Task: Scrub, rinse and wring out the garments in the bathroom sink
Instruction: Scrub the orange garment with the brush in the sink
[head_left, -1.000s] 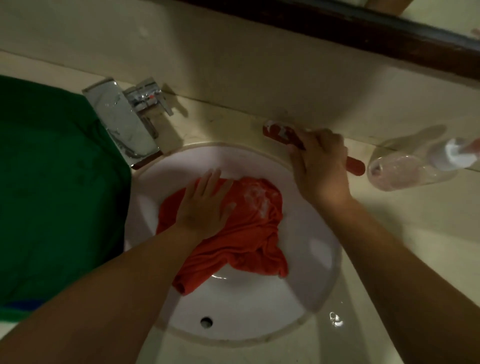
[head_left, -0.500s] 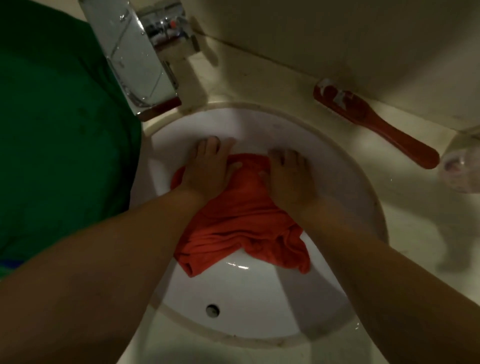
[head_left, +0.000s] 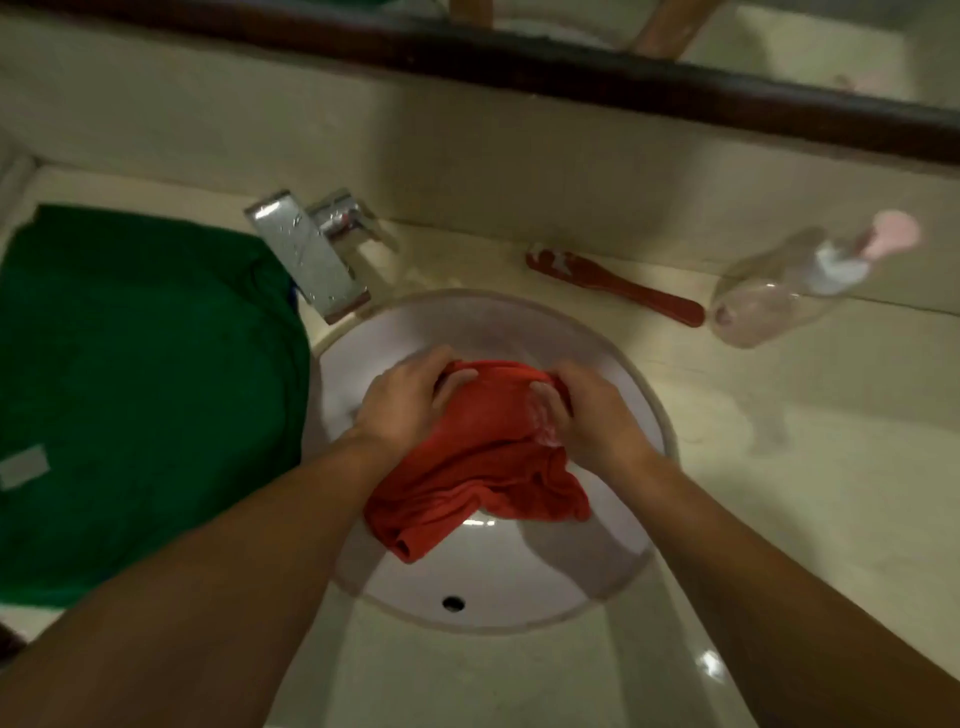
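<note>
- A cream bathroom counter (head_left: 467, 686) holds a round white sink (head_left: 498, 577), whose small dark hole (head_left: 453, 603) sits at the near wall.
- An orange-red garment (head_left: 488, 467) lies bunched inside the sink, its loose end trailing toward the near side.
- The left hand (head_left: 402, 402) grips the garment's far part, fingers curled into the cloth.
- The right hand (head_left: 592, 421) clutches the same bunch just beside it, fingers curled, with pale suds at the thumb.
- A green garment (head_left: 145, 395) is spread on the counter left of the sink.
- A chrome faucet (head_left: 311, 260) stands at the sink's far-left rim.
- A red brush (head_left: 618, 288) lies by the wall, near a clear pump bottle (head_left: 763, 306).
- A dark frame (head_left: 519, 67) runs above.
</note>
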